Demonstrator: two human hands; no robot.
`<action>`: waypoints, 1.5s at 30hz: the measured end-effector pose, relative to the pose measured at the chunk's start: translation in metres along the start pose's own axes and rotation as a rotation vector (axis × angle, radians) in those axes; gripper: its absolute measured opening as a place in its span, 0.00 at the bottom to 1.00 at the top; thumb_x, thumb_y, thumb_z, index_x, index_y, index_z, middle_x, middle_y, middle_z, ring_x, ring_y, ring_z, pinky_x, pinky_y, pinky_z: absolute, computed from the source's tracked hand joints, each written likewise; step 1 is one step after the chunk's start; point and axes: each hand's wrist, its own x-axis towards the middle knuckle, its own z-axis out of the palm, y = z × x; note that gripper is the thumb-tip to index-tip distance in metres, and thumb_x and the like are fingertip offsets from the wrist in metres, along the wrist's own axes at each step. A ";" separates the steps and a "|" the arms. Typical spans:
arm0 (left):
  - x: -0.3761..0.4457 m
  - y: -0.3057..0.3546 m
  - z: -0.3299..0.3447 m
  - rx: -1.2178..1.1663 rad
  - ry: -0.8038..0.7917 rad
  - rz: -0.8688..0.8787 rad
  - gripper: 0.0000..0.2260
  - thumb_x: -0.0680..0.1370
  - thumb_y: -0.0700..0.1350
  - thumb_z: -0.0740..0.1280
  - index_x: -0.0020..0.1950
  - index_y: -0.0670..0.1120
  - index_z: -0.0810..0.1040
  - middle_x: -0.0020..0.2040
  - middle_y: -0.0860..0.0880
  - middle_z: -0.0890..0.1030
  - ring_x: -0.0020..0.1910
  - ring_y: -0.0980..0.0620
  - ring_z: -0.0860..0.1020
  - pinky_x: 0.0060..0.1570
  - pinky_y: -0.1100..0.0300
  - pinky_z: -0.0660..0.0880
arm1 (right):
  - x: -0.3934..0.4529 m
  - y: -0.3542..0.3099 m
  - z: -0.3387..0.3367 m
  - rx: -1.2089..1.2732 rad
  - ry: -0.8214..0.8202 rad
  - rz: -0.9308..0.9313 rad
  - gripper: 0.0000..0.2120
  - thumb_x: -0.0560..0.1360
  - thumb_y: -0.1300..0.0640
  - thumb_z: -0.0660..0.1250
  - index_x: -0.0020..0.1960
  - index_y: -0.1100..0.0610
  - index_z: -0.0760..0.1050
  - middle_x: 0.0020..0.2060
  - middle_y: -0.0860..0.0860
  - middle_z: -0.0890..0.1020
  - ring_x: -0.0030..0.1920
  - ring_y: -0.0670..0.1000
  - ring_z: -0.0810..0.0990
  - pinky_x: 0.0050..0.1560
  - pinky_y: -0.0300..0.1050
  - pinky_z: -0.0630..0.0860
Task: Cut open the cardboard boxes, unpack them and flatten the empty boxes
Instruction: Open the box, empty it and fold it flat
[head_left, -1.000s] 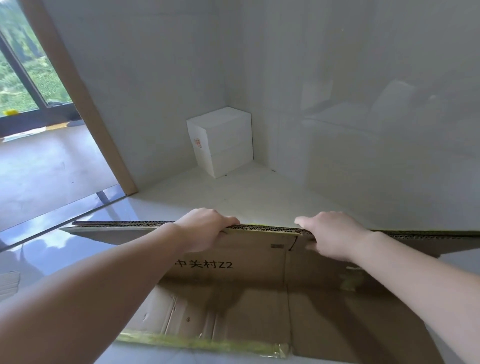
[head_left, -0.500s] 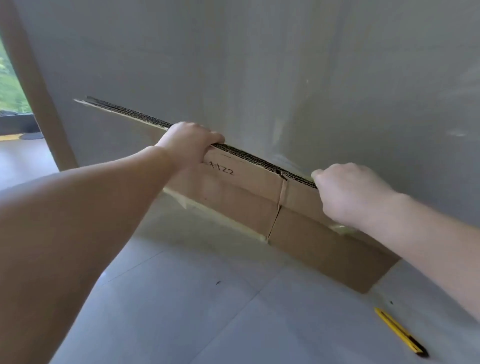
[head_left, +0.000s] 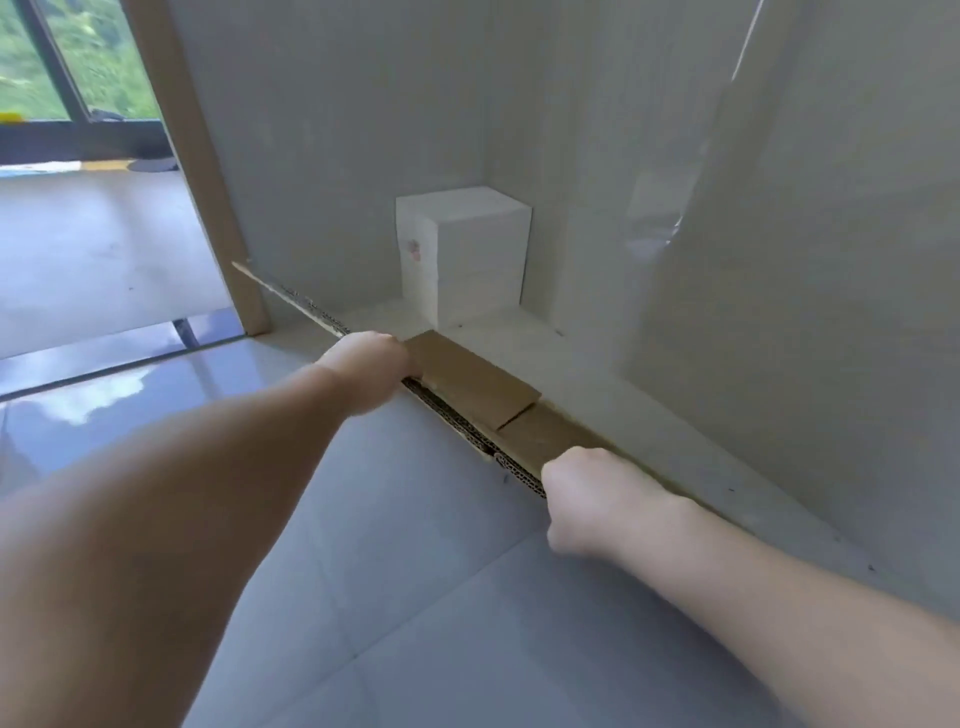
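Observation:
A flattened brown cardboard box (head_left: 475, 387) stands on edge along the foot of the grey wall, its corrugated top edge running diagonally from upper left to lower right. My left hand (head_left: 369, 371) grips that top edge near its middle. My right hand (head_left: 592, 496) grips the same edge further right and nearer to me. Both hands have their fingers curled over the far side, where I cannot see them. The lower part of the cardboard is hidden behind its own edge and my hands.
A white box (head_left: 465, 254) sits in the corner behind the cardboard. A wooden door frame (head_left: 208, 208) stands at the left, with a glossy floor and windows beyond. Grey floor tiles (head_left: 441, 597) spread out below my arms.
The cardboard has gone from lying open and low in front of me to standing close against the wall. Both hands kept their hold on its top edge. The knife on the floor left view.

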 end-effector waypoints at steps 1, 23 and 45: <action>-0.012 0.002 0.023 0.003 -0.054 -0.007 0.21 0.74 0.36 0.57 0.59 0.57 0.77 0.51 0.50 0.80 0.50 0.45 0.78 0.43 0.58 0.74 | 0.004 -0.009 0.015 0.029 -0.042 -0.013 0.07 0.67 0.64 0.58 0.32 0.56 0.65 0.31 0.51 0.70 0.28 0.49 0.67 0.24 0.39 0.60; -0.090 -0.034 0.174 -0.173 -0.447 -0.478 0.20 0.74 0.34 0.57 0.64 0.45 0.75 0.62 0.44 0.73 0.59 0.44 0.74 0.52 0.54 0.74 | 0.067 -0.160 0.126 0.542 -0.376 -0.154 0.09 0.73 0.53 0.61 0.39 0.57 0.70 0.37 0.53 0.75 0.40 0.57 0.76 0.34 0.40 0.68; -0.036 0.057 0.330 -0.364 -0.202 -0.341 0.37 0.76 0.68 0.42 0.78 0.47 0.45 0.78 0.48 0.44 0.77 0.50 0.43 0.74 0.50 0.41 | 0.095 -0.104 0.320 0.137 0.008 -0.253 0.36 0.74 0.33 0.34 0.74 0.52 0.32 0.72 0.51 0.29 0.72 0.53 0.26 0.68 0.53 0.24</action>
